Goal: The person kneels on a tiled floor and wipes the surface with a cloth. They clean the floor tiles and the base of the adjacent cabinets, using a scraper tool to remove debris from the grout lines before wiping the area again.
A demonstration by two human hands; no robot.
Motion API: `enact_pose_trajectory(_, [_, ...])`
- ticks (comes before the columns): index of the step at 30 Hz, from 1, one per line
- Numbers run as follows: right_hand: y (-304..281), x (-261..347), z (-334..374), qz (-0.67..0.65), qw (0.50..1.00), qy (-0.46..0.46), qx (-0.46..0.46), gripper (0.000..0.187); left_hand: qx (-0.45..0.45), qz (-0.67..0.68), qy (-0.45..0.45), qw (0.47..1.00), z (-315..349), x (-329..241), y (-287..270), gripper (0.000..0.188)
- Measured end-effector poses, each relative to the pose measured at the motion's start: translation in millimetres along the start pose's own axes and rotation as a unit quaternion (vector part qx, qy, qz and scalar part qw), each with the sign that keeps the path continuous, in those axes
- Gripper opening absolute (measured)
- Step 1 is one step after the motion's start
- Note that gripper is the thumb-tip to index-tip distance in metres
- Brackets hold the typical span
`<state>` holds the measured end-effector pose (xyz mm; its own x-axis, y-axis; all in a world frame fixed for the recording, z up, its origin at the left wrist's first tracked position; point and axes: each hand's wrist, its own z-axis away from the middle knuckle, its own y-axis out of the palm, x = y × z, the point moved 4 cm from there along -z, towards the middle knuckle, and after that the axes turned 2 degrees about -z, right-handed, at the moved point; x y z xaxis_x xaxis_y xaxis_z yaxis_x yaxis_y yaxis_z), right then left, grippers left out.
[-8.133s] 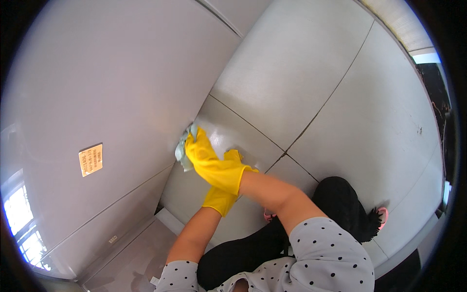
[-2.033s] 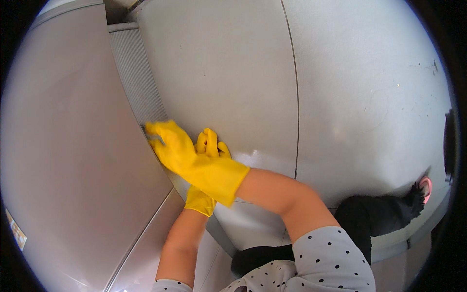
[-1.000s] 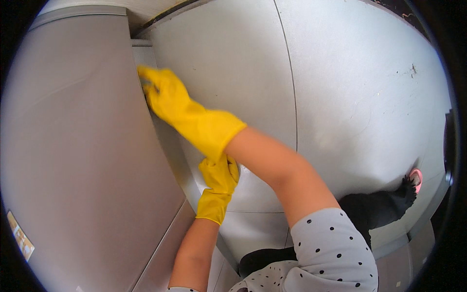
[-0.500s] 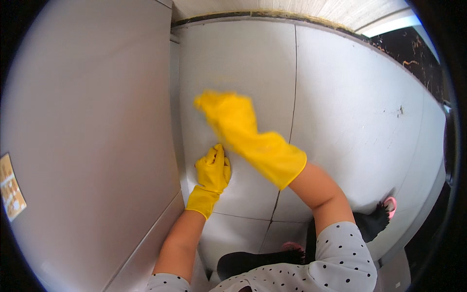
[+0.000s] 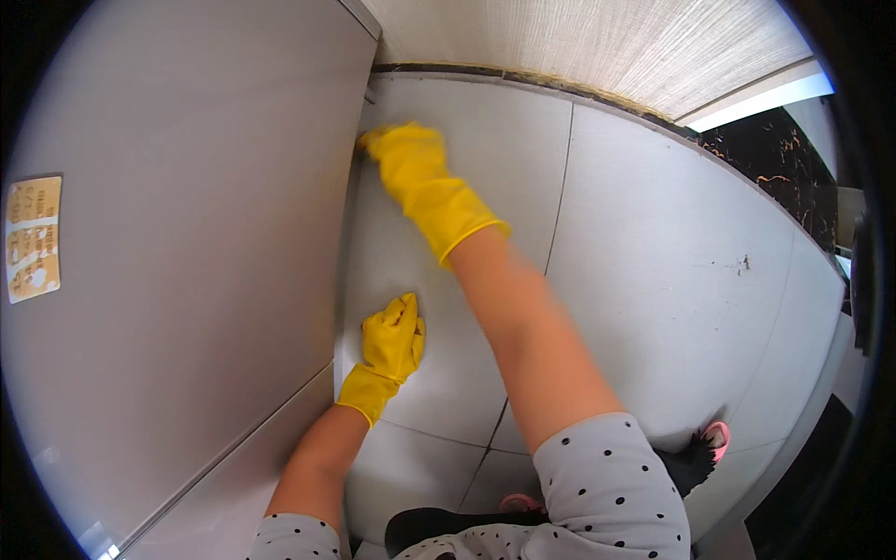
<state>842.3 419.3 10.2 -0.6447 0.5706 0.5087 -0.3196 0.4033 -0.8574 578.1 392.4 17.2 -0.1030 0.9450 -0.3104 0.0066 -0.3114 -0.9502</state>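
Note:
Both my hands wear yellow rubber gloves. My right hand (image 5: pixel 408 161) reaches far forward, its fingers closed against the lower edge of a large grey-brown panel (image 5: pixel 215 215), where it meets the floor. A small brownish patch shows at those fingertips, too smeared by motion to name. Nearer to me, my left hand (image 5: pixel 392 341) rests on the pale grey tiled floor (image 5: pixel 457 355), beside the same panel. Its fingers are bent and pressed together; whatever may lie under them is hidden.
A tan label (image 5: pixel 34 238) is stuck on the panel at left. At the far side rises a light wood-grain panel (image 5: pixel 579 33) with a dirty, yellowed base line. Dark marbled trim (image 5: pixel 779 163) borders the right. A pink slipper (image 5: pixel 717 439) shows at lower right.
My right hand has moved forward and left, from above the tiles to the panel's lower edge. My left hand stays on the floor. The view has shifted slightly.

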Motion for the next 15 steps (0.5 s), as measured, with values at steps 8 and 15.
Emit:
enact_pose_trajectory(8, [-106.3,-147.8,106.5,-0.021,0.949,0.2,-0.245,0.027,0.01,0.012,-0.007,1.0,3.2,5.6,4.3,0.043])
enact_pose_trajectory(15, [30.9,27.6,105.0,-0.006,0.978,0.208,-0.006,0.078,0.012,0.027,0.017,0.999,7.6,12.4,9.8,0.047])
